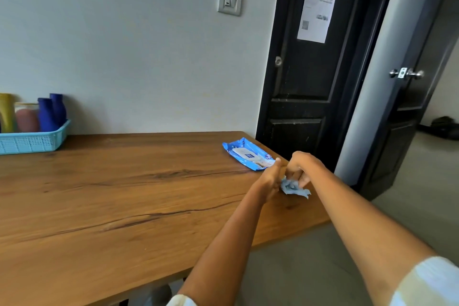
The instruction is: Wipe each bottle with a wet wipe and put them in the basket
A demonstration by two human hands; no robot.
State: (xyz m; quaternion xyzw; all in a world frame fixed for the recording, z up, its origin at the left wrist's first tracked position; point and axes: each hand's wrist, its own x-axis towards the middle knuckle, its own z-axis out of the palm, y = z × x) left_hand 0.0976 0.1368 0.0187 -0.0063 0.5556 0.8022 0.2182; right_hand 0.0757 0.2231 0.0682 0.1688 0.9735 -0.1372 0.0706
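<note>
Over at the right of the frame, both hands meet above the far right corner of the wooden counter (124,196). The right hand (301,169) has its fingers curled down and pinches a crumpled pale blue wet wipe (293,187), which hangs just over the wood. The left hand (269,179) sits close against the wipe with its thumb raised; its fingers are turned away, so I cannot tell whether they grip the wipe or only touch it. Just behind the hands, at the counter's far edge, lies the blue pack of wipes (248,155), flat, with its white lid facing up. Well apart, at the left edge of the frame, a light blue basket (32,143) stands against the wall. In it stand two dark blue bottles (52,112) side by side, a pinkish bottle (26,119) and a yellow bottle (6,112). A black door (310,82) with a paper notice fills the upper right.
</note>
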